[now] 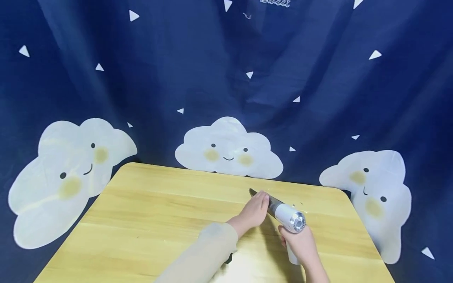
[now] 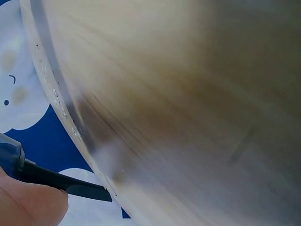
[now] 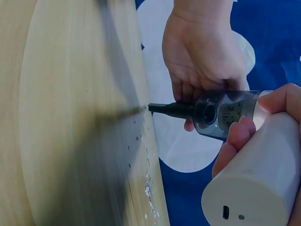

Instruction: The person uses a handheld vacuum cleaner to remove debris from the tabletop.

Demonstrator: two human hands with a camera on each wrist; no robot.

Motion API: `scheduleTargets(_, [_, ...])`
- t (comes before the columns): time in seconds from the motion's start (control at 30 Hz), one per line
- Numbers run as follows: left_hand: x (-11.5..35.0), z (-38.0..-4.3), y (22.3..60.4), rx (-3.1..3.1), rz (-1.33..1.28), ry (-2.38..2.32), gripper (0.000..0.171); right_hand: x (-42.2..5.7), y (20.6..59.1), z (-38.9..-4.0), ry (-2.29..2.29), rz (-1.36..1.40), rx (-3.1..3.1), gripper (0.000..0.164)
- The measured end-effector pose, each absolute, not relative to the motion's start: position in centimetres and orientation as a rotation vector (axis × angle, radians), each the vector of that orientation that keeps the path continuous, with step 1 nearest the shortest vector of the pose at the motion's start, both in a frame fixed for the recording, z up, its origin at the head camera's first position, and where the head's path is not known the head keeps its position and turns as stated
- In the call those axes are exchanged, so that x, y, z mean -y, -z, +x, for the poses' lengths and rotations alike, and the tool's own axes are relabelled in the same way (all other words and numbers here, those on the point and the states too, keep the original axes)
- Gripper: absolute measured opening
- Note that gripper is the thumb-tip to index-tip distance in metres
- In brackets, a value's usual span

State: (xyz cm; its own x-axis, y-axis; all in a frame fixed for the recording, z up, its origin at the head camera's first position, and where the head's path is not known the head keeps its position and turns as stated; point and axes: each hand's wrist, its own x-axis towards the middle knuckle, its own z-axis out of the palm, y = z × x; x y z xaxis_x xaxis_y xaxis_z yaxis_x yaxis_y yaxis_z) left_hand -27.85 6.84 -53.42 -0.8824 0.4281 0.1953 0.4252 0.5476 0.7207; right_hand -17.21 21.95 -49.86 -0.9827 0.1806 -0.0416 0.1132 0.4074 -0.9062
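Observation:
A white handheld vacuum cleaner (image 1: 287, 216) is angled over the wooden table, its nozzle toward the far side. My right hand (image 1: 301, 244) grips its handle, fingers wrapped round the white grip. Farther forward, my left hand (image 1: 254, 211) holds the front end, by the clear dust cup (image 3: 218, 115) and the black nozzle (image 3: 171, 110). The left thumb (image 2: 37, 200) lies along the nozzle in the left wrist view. The nozzle tip is right at the tabletop near some small scraps (image 3: 148, 188), pale and dark, strewn in a line.
The light wooden table (image 1: 141, 212) has rounded far corners. Behind it hangs a dark blue curtain (image 1: 212, 59) printed with smiling clouds and white triangles. A few tiny bits (image 1: 301, 203) lie on the tabletop to the right of the vacuum.

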Motion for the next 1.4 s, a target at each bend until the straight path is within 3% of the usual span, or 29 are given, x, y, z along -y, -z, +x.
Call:
scheduleTargets(0.37, [-6.8,-27.7,53.5,-2.69,0.687,-1.299,0.057,-21.9,50.2,-17.5,-1.704,-0.247,2.542,0.024])
scheduleTargets(0.77, [-7.2,-27.6,53.0,-2.67,0.712,-1.301,0.054,-22.1,50.1,-17.2,-1.707,-0.279,2.524,0.031])
scheduleTargets(1.4, [-8.7,-27.3,53.0,-2.623,0.694,-1.339,0.057,-22.9,50.0,-16.5,-1.582,-0.322,2.548,0.013])
